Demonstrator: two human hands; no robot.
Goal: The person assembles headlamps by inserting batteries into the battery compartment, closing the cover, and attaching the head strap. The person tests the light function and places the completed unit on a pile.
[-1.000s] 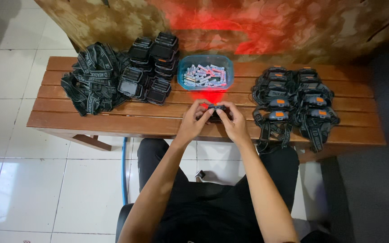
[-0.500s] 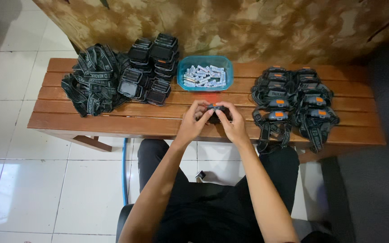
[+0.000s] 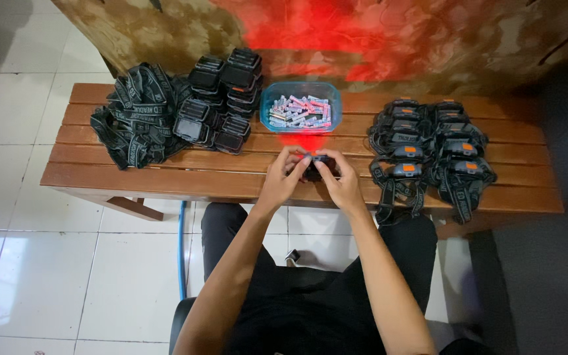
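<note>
Black-clothed lap and both forearms are seen nearest, above a white tiled floor (image 3: pixel 47 263). A small black lamp unit (image 3: pixel 315 168) is held between both hands over the near edge of a slatted wooden bench (image 3: pixel 165 177), at its middle. The left hand (image 3: pixel 284 176) is curled on the unit's left side, fingers pressed together and pinching it, thumb on top. The right hand (image 3: pixel 340 179) is closed on the right side the same way, fingertips bent onto the unit. The unit is mostly covered by the fingers; detail cannot be told.

Just right of the hands, a cluster of black headlamps with orange buttons (image 3: pixel 432 154) is laid on the bench, straps hanging over the near edge. Farther, straight beyond the hands, a blue plastic tub (image 3: pixel 265 105) filled with small batteries (image 3: pixel 300 112) is set. Left of it, black lamp housings (image 3: pixel 221 98) are stacked, and at far left a heap of black straps (image 3: pixel 139 115) is piled. A red glow is cast on the mottled wall (image 3: pixel 336 33) behind and on the bench just beyond the hands.
</note>
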